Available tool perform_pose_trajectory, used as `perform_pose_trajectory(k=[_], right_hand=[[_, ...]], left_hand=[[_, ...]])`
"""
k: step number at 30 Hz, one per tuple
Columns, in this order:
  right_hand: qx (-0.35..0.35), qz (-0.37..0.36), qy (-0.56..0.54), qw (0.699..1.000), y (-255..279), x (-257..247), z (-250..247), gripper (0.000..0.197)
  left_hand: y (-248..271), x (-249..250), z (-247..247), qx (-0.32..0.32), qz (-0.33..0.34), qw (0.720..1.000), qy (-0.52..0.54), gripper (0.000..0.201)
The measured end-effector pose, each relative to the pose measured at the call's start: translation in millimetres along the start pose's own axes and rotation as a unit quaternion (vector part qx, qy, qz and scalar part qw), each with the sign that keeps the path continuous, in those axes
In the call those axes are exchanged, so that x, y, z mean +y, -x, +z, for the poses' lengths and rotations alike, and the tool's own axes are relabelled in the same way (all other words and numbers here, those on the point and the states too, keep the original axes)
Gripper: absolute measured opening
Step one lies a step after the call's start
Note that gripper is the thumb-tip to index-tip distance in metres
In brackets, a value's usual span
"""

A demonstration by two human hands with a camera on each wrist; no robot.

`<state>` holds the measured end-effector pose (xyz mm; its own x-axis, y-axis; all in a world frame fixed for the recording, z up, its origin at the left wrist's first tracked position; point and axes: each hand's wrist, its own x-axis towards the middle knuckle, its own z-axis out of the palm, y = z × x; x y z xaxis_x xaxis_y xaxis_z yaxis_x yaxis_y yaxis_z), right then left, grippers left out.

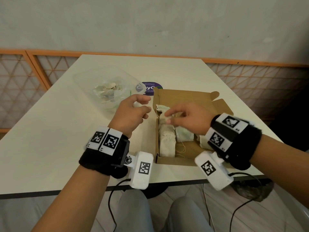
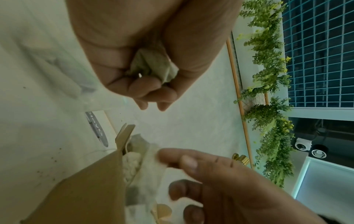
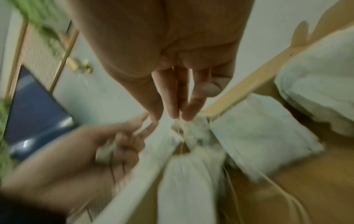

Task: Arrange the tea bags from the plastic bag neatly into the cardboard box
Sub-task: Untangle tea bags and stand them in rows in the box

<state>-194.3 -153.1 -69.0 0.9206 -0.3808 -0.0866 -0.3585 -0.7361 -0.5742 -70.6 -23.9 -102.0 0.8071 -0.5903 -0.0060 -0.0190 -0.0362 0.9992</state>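
Observation:
An open cardboard box lies on the table with several white tea bags laid in rows inside. My left hand hovers just left of the box, its fingers curled round one crumpled tea bag. My right hand reaches over the box with straight fingers, their tips on a tea bag at the box's far left corner. The clear plastic bag with more tea bags lies beyond my left hand. The right wrist view is blurred.
A round purple sticker is on the white table behind the box. The box's flaps stand open on the right. The table's front edge runs just below my wrists. An orange lattice railing borders the table.

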Motion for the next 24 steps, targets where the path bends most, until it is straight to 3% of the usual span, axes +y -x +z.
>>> perform_pose_trajectory(k=[4, 7, 9, 12, 14, 16, 19, 24], right_hand=[[0.07, 0.004, -0.167, 0.984, -3, 3, -28, 0.012], [0.05, -0.017, -0.251, 0.966, -5, 2, -36, 0.012], [0.04, -0.026, -0.281, 0.958, -8, 2, -38, 0.012], [0.046, -0.004, -0.306, 0.951, -14, 5, -37, 0.012], [0.065, 0.022, -0.269, 0.961, -18, 7, -34, 0.01], [0.069, 0.019, -0.136, 0.988, -20, 8, -27, 0.012], [-0.004, -0.019, 0.022, 1.0, -17, 7, -13, 0.018], [-0.061, -0.046, 0.047, 0.996, -23, 9, -4, 0.027]], left_hand=[[-1, 10, 3, -0.036, 0.03, 0.999, -0.015, 0.027], [-2, 19, 15, -0.1, 0.029, 0.994, -0.022, 0.032], [-3, 22, 22, -0.125, 0.017, 0.991, -0.038, 0.025], [-6, 20, 25, -0.087, -0.009, 0.996, -0.035, 0.012], [-8, 16, 22, -0.051, -0.016, 0.999, -0.012, 0.014], [-9, 14, 18, -0.032, -0.015, 0.999, 0.013, 0.016], [-11, 12, 13, 0.0, -0.008, 0.999, 0.046, 0.022], [-15, 8, 11, 0.041, -0.009, 0.997, 0.062, 0.027]])
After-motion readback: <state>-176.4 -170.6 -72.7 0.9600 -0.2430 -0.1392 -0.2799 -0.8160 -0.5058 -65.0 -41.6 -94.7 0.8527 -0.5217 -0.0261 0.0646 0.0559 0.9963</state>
